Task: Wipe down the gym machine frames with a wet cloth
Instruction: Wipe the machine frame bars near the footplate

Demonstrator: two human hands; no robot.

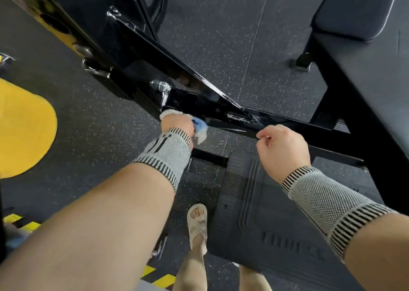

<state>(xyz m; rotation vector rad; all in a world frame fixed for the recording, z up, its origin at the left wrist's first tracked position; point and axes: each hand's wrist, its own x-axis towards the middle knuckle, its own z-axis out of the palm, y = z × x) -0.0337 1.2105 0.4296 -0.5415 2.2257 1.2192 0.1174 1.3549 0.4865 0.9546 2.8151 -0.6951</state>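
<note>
— Where is the cloth?

— The cloth [200, 128], white with a blue patch, is bunched in the left hand [177, 123]; the fingers are curled round it and press it against the low black frame bar [221, 111] of the gym machine, just below a silver bolt [160, 86]; a loose end hangs down beside the wrist.

— And the other hand?

— The right hand [282, 145] is curled into a loose fist holding nothing I can see; it sits just at the near edge of the same bar, further right; whether it touches the bar I cannot tell.

— What else is around?

— Both wrists wear grey knit wrist supports [168, 155] with striped edges; a black footplate [265, 213] lies below the hands; a sandalled foot [197, 221] stands on the speckled rubber floor [221, 36]; a yellow circle [24, 131] marks the floor at left.
</note>
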